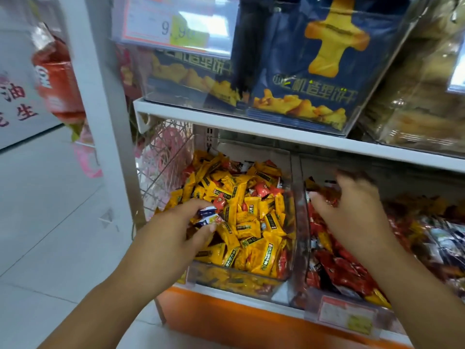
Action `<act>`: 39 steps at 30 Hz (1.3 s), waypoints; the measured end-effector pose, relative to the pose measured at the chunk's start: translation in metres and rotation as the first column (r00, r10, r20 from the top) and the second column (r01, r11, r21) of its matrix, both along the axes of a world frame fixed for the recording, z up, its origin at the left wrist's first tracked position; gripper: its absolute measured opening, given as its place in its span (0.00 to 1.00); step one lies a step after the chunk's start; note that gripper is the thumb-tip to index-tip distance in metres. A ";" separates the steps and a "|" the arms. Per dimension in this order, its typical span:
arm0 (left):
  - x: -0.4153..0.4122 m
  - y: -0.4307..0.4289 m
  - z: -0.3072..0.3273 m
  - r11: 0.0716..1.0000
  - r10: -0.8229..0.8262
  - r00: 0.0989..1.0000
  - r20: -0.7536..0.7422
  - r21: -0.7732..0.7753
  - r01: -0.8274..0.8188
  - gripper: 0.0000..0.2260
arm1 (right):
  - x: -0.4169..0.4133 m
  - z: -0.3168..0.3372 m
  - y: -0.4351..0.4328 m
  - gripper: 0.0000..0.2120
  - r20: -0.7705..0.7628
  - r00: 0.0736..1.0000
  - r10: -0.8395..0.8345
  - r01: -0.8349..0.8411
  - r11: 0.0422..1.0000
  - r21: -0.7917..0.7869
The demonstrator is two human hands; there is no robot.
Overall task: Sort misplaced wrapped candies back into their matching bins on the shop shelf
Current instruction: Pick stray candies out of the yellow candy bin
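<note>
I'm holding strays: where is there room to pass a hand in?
Open gap between yellow pile and shelf above, by the back wall. The right hand fills the gap over the red bin. Both bins are heaped.

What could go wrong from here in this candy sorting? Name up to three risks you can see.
1. The left hand pinches several blue-and-white candies above the yellow-candy bin; one may slip in.
2. The right hand is blurred among the red candies, so it could flick some over the clear wall between the bins.
3. Stray red candies lie half-buried among the yellow ones and might be missed.
</note>
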State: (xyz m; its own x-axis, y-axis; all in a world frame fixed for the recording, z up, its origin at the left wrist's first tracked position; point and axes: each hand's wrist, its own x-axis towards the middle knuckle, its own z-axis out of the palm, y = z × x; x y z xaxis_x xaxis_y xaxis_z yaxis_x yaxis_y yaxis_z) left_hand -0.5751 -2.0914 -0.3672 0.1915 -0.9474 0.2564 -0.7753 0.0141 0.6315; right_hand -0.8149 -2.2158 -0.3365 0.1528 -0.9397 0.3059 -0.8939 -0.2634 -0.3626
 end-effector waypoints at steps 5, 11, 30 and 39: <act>0.021 0.015 -0.002 0.996 0.085 0.996 -0.041 -0.021 -0.086 0.12 | 0.076 -0.003 0.018 0.15 -0.056 0.844 0.534 -0.534 0.845 0.013; 0.046 0.035 -0.004 0.988 0.153 0.984 -0.096 -0.008 -0.154 0.06 | 0.130 -0.039 -0.002 0.23 -0.251 0.760 0.600 -0.577 0.800 0.163; 0.068 0.050 -0.011 0.987 0.144 0.986 -0.085 0.081 -0.137 0.12 | 0.197 -0.060 0.000 0.16 -0.224 0.767 0.602 -0.531 0.790 0.306; 0.065 0.048 -0.007 0.989 0.138 0.989 -0.056 0.069 -0.134 0.11 | 0.204 -0.066 0.009 0.16 -0.126 0.817 0.563 -0.549 0.826 0.130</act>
State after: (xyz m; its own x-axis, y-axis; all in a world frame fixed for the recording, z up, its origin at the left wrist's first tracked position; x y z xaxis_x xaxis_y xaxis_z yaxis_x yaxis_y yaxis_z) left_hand -0.5097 -2.0431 -0.3738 0.3328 -0.9258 0.1791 -0.7278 -0.1315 0.6731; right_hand -0.6114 -2.2069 -0.4026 0.6947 -0.7014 0.1596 -0.6500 -0.7071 -0.2782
